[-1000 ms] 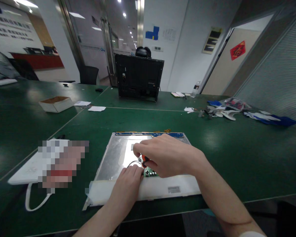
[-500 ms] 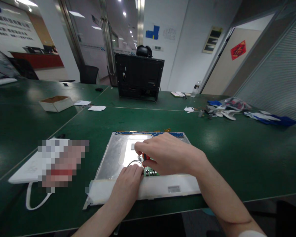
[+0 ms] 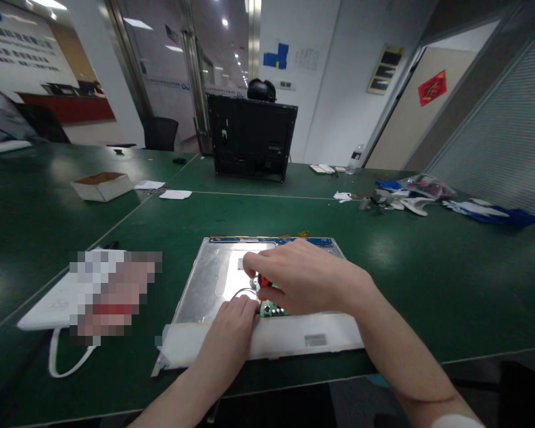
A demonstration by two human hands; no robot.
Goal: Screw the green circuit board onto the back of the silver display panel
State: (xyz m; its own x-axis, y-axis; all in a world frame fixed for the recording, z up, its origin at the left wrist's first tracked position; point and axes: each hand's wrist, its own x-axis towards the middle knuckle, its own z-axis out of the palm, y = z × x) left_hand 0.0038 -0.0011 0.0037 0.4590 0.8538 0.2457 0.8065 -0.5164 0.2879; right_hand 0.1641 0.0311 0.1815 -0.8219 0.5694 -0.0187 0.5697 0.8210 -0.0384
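A silver LCD panel (image 3: 197,291) lies on the table with its metal back up and a blue circuit strip (image 3: 232,241) along its far edge. My right hand (image 3: 305,276) is closed around a screwdriver (image 3: 264,280) with a red and black handle, held over a small green circuit board (image 3: 271,309). The tip of the screwdriver is hidden. Against the board's left edge, my left hand (image 3: 234,324) is bent closed, its fingertips partly out of sight. A thin dark cable (image 3: 243,291) curves just beyond its fingers. Nearest me, a white strip (image 3: 294,337) covers the panel's edge.
To the left lie a white device (image 3: 49,303) with a white cable and a pixelated patch. An open box (image 3: 102,187) and paper sheets (image 3: 176,194) are farther back. A black monitor (image 3: 252,137) stands across the green table (image 3: 405,285). Loose parts (image 3: 383,199) and bags are at right.
The screwdriver's handle looks slightly turned in my right hand. Both hands and the panel stay in place.
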